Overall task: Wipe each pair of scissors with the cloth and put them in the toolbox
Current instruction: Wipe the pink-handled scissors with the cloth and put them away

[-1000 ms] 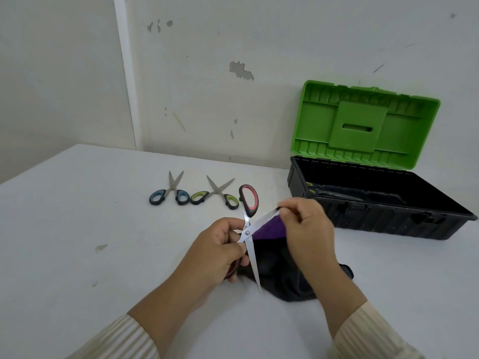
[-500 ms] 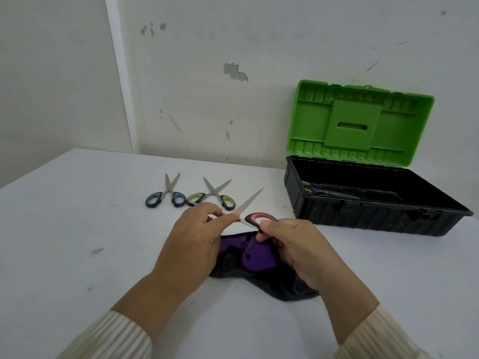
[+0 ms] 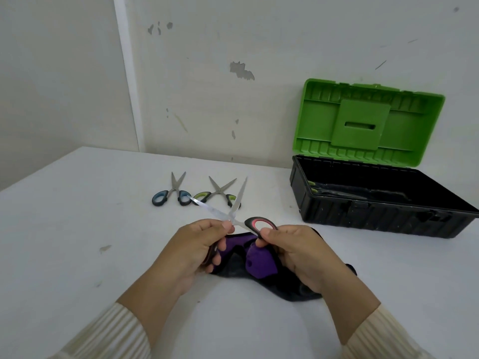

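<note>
The left hand (image 3: 197,244) is pinching the open red-handled scissors (image 3: 234,215) at the pivot, the right hand (image 3: 303,252) fingers (image 3: 267,233) gripping one handle above the cloth (image 3: 260,264).

The scene is recorded by a single wide-angle camera worn on the head, directed forward and downward across the white table (image 3: 77,229). The left hand (image 3: 197,250) and the right hand (image 3: 303,255) are framed close beneath the lens in the lower centre, and the sleeves (image 3: 111,332) are cut off by the bottom edge. The open toolbox (image 3: 375,213) is seen farther off at the right, and the upper half of the view is filled by the wall (image 3: 259,35) behind the table.
</note>
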